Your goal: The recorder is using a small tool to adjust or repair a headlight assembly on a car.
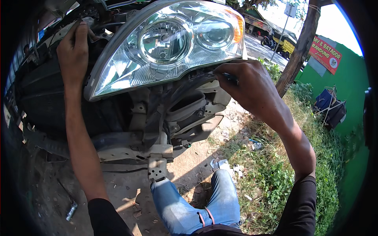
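A large clear car headlight (pixel 173 69) with two round lamps and an orange corner sits at the top middle, in the front of a car without its bumper. To its left, my left hand (pixel 75 51) reaches up into the dark engine bay, fingers closed at something that I cannot make out. My right hand (pixel 252 82) is at the headlight's lower right edge. Its fingers are bent and pressed together near a dark part below the lens, and what they grip is mostly hidden.
Below the headlight are the bare front frame (pixel 159 153) and dark brackets. A dark radiator (pixel 43 98) is at the left. A small metallic tool (pixel 71 211) lies on the dirt at lower left. Grass, a wooden post (pixel 301 47) and a green wall (pixel 348 82) are at the right.
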Motion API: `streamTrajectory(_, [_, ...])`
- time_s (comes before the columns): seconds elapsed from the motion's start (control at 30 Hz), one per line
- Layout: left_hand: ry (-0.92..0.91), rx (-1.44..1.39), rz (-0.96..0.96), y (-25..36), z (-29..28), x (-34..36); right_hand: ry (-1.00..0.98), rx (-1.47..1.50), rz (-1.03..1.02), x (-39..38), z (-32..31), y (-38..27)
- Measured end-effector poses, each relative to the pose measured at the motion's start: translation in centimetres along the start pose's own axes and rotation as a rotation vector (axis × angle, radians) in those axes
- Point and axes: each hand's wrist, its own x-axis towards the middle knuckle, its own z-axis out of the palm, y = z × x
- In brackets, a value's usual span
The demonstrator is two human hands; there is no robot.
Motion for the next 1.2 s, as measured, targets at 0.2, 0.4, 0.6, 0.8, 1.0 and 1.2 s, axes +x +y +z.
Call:
streamTrajectory(0.2, [0.021,-0.036,0.006,0.5,0.3,-0.2,-0.014,-0.009,-0.038,0.9,0.0,0.7])
streamTrajectory(0.4, [0.040,-0.030,-0.015,0.7,0.5,-0.3,-0.061,-0.118,-0.037,1.8,0.7,0.3])
streamTrajectory(0.6, [0.061,-0.012,-0.012,0.2,0.5,0.2,0.002,-0.115,-0.091,1.8,2.4,1.2])
streamTrajectory(0.8, [-0.024,0.008,-0.094,-0.9,-0.2,0.1,-0.135,-0.155,-0.102,2.3,1.7,1.1])
streamTrajectory(1.0, [0.079,-0.022,-0.015,0.7,0.5,-0.1,-0.029,-0.188,-0.179,1.8,2.3,1.3])
streamTrajectory(1.2, [0.072,-0.031,0.027,-0.1,0.6,0.1,-0.062,-0.188,-0.168,2.2,2.5,1.3])
